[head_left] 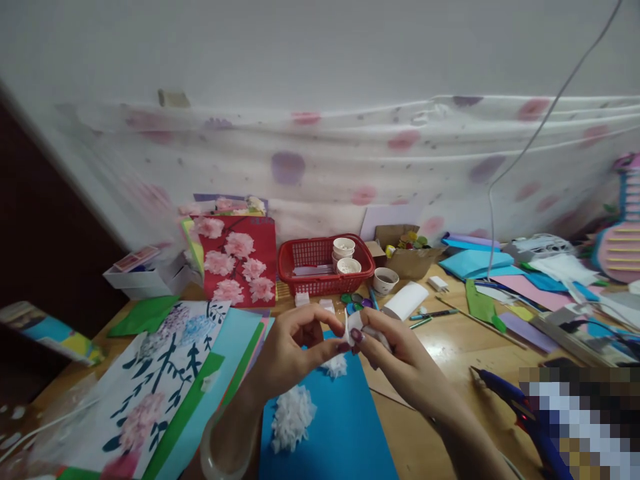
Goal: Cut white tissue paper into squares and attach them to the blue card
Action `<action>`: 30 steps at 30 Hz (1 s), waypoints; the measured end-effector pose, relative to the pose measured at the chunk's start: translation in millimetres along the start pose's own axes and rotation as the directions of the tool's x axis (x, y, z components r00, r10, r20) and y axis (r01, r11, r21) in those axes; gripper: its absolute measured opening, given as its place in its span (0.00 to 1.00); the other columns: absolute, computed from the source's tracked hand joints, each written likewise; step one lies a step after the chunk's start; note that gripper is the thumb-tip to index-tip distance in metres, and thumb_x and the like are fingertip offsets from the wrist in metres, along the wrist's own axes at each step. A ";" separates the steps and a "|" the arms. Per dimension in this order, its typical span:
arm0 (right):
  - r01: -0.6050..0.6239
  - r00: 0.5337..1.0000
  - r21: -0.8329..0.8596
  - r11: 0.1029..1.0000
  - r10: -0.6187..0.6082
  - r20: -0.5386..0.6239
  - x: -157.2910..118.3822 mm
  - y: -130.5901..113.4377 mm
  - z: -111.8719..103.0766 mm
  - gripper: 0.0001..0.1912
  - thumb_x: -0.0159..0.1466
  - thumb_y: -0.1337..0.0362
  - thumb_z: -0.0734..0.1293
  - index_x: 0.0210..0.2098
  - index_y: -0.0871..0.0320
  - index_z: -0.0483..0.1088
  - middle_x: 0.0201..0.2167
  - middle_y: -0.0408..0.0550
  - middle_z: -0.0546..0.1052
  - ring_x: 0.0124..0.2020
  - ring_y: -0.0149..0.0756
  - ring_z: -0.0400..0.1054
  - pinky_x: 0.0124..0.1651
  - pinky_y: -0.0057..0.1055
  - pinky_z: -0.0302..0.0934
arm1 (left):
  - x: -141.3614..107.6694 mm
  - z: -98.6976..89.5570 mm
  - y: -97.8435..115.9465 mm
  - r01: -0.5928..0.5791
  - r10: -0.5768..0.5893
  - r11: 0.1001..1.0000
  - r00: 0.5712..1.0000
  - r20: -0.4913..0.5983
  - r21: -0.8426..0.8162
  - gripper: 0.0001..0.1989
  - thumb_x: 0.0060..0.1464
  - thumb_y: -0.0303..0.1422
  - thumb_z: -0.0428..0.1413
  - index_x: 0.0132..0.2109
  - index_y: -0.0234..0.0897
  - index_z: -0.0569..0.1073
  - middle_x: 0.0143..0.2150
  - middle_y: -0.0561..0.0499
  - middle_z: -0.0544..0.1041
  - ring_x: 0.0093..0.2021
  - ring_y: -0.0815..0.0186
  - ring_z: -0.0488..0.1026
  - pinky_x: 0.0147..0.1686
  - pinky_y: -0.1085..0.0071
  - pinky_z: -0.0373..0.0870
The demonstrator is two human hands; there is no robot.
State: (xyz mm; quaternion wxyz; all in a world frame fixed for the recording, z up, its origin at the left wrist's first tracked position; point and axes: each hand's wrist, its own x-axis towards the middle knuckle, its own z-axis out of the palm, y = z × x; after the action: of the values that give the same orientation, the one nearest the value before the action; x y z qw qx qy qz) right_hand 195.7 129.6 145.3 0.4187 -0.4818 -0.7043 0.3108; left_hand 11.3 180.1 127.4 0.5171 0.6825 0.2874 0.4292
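Note:
My left hand [300, 343] and my right hand [397, 347] meet above a blue sheet [350, 427], fingertips nearly together. Between them is a small piece of white tissue paper [354, 323]. The left thumb and index finger pinch its edge, while the right thumb and fingers close around the rest of it. On the blue sheet sits a ruffled white paper flower [293, 419], left of centre. A smaller white ruffled cluster [335, 365] lies farther back, partly hidden under my hands.
Behind my hands stands a red basket [325, 287] holding paper cups [349, 265]. A red card with pink flowers [240, 260] leans at back left; a flower picture [175, 373] lies left. A blue glue gun [505, 393], a white roll [406, 301] and coloured papers [475, 263] are to the right.

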 end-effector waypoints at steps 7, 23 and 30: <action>0.053 0.998 -0.037 0.998 -0.054 -0.020 -4.0 2.1 0.0 0.11 0.69 0.63 0.59 0.30 0.55 0.66 0.23 0.39 0.64 0.25 0.32 0.57 0.28 0.29 0.52 | -4.9 -1.7 11.7 -0.145 0.145 0.983 0.989 0.014 0.112 0.06 0.58 0.32 0.59 0.37 0.39 0.82 0.37 0.48 0.81 0.33 0.67 0.74 0.29 0.74 0.66; 0.059 0.995 -0.139 0.989 -0.068 -0.066 -4.3 1.5 2.2 0.14 0.69 0.62 0.59 0.26 0.54 0.60 0.22 0.38 0.62 0.23 0.31 0.56 0.26 0.30 0.50 | -7.5 2.3 12.4 -0.195 0.201 0.964 0.979 -0.014 0.178 0.09 0.55 0.30 0.61 0.43 0.41 0.83 0.38 0.47 0.80 0.27 0.70 0.71 0.23 0.75 0.68; 0.044 0.996 -0.151 0.987 -0.055 -0.066 -5.0 2.6 2.4 0.13 0.69 0.62 0.59 0.28 0.55 0.65 0.22 0.39 0.64 0.24 0.32 0.57 0.27 0.30 0.51 | -6.2 2.2 14.6 -0.225 0.232 0.949 0.973 -0.008 0.222 0.10 0.56 0.27 0.58 0.42 0.41 0.84 0.37 0.48 0.80 0.33 0.66 0.75 0.27 0.74 0.71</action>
State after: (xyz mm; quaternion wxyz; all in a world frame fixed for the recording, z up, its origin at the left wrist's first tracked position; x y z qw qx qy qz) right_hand 195.6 125.8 140.5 0.4134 -0.5049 -0.7222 0.2293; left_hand 9.6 169.5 139.3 0.3804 0.7566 0.2609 0.4634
